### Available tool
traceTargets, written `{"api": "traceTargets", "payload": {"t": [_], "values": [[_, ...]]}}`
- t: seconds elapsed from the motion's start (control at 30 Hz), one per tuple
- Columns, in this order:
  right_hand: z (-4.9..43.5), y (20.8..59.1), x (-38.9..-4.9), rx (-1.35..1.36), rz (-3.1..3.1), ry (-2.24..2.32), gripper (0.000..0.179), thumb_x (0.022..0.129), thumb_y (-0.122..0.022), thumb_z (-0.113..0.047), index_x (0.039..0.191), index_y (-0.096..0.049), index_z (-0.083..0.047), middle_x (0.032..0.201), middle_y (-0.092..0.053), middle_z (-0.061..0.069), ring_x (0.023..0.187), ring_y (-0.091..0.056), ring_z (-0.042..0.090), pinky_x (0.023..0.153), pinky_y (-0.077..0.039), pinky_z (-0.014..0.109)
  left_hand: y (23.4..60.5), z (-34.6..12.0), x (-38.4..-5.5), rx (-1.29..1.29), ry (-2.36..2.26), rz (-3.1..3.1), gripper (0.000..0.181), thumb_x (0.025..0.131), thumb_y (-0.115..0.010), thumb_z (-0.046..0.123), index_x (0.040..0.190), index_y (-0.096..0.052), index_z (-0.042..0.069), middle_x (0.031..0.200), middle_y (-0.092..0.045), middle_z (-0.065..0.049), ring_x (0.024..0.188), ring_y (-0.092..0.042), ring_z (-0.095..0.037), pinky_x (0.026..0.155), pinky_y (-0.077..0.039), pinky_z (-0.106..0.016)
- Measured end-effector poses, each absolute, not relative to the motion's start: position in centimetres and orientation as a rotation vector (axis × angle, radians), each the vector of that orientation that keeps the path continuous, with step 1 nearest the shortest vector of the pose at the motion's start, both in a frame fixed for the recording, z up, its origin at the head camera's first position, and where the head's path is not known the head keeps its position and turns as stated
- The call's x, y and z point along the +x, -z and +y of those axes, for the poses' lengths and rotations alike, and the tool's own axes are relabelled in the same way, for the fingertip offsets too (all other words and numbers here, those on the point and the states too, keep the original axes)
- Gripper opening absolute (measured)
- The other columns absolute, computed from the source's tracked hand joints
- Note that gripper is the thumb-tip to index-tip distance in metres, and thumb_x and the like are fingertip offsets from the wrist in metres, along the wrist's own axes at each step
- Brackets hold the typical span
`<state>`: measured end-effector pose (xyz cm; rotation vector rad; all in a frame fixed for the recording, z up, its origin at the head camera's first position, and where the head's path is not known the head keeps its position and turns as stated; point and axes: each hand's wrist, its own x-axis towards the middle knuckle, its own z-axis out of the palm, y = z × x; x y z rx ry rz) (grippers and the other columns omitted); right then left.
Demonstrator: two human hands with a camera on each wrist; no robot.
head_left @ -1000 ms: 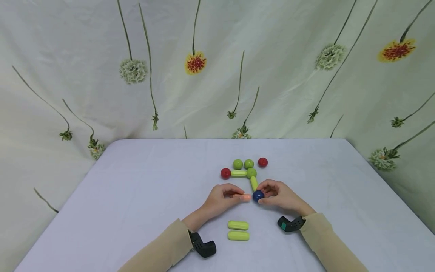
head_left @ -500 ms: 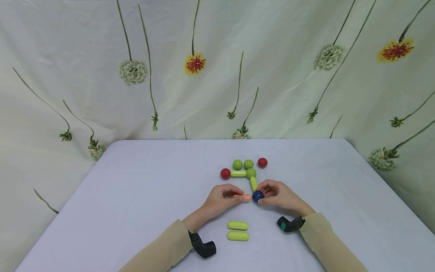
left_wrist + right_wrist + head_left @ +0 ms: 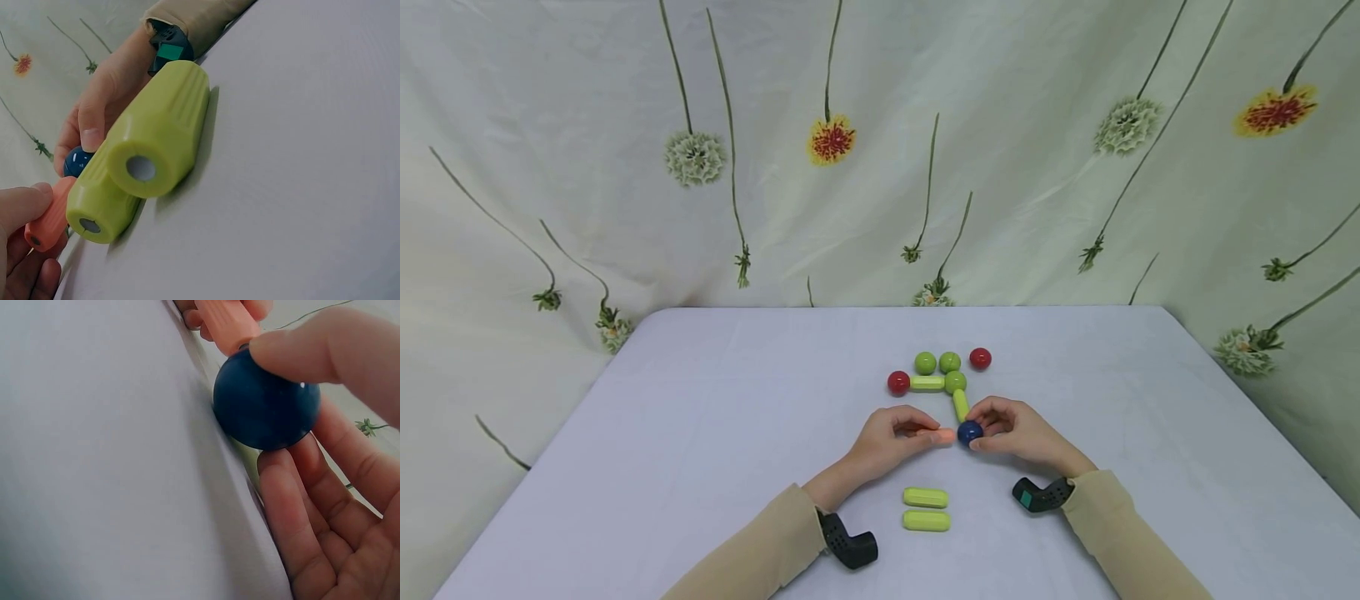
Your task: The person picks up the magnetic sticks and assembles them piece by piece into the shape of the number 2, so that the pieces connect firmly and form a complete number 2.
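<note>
My left hand (image 3: 883, 442) pinches a short orange rod (image 3: 946, 436) between thumb and fingers, its free end pointing right at the blue ball (image 3: 970, 433). With thumb and fingertips, my right hand (image 3: 1018, 432) holds that ball low over the table. In the right wrist view the end of the orange rod (image 3: 228, 325) meets the ball (image 3: 262, 403) by the thumb tip. Behind the ball, a yellow-green rod (image 3: 961, 405) runs back to a green ball (image 3: 955, 382). From there another yellow-green rod (image 3: 927, 383) leads left to a red ball (image 3: 898, 383).
Two green balls (image 3: 925, 362) and a second red ball (image 3: 980, 358) lie farther back. Nearer the front, between the forearms, lie two loose yellow-green rods (image 3: 926, 521); grey discs show in their ends in the left wrist view. A flower-patterned cloth (image 3: 865, 208) hangs behind the white table (image 3: 737, 375).
</note>
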<state>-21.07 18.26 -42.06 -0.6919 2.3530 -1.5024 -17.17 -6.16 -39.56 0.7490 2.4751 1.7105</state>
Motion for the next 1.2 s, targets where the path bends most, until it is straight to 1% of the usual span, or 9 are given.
{"api": "traceTargets", "payload": {"t": [0.3, 0.8, 1.07, 1.2], "values": [[18.34, 42.13, -21.08, -0.691, 2.359, 1.503, 0.031, 0.08, -0.074, -0.012, 0.106, -0.061, -0.002, 0.096, -0.06, 0.009, 0.089, -0.054, 0.025, 0.077, -0.048, 0.024, 39.67, -6.11, -17.3, 0.772, -1.707, 2.465, 0.016, 0.085, -0.068, 0.008, 0.098, -0.07, -0.001, 0.093, -0.068, -0.009, 0.084, -0.061, -0.017, 0.076, -0.049, -0.027], [18.41, 42.13, -21.17, -0.696, 2.361, 1.5, 0.032, 0.08, -0.074, -0.012, 0.107, -0.06, -0.002, 0.096, -0.06, 0.009, 0.088, -0.054, 0.024, 0.077, -0.048, 0.024, 39.64, -6.18, -17.22, 0.778, -1.71, 2.469, 0.017, 0.085, -0.069, 0.007, 0.099, -0.069, -0.002, 0.094, -0.068, -0.01, 0.084, -0.061, -0.019, 0.076, -0.049, -0.027], [18.64, 42.18, -21.38, -0.704, 2.378, 1.486, 0.032, 0.08, -0.074, -0.011, 0.107, -0.06, -0.001, 0.096, -0.059, 0.009, 0.088, -0.054, 0.024, 0.077, -0.048, 0.022, 39.6, -6.46, -16.85, 0.697, -1.782, 2.501, 0.021, 0.084, -0.07, 0.007, 0.1, -0.066, -0.005, 0.098, -0.066, -0.017, 0.086, -0.062, -0.023, 0.076, -0.048, -0.029], [18.71, 42.36, -21.38, -0.709, 2.373, 1.499, 0.032, 0.08, -0.074, -0.009, 0.108, -0.06, 0.0, 0.096, -0.059, 0.01, 0.088, -0.054, 0.024, 0.077, -0.048, 0.022, 39.59, -6.72, -16.31, 0.621, -1.796, 2.559, 0.019, 0.084, -0.07, 0.008, 0.098, -0.067, -0.003, 0.095, -0.066, -0.014, 0.083, -0.059, -0.019, 0.073, -0.046, -0.028]]}}
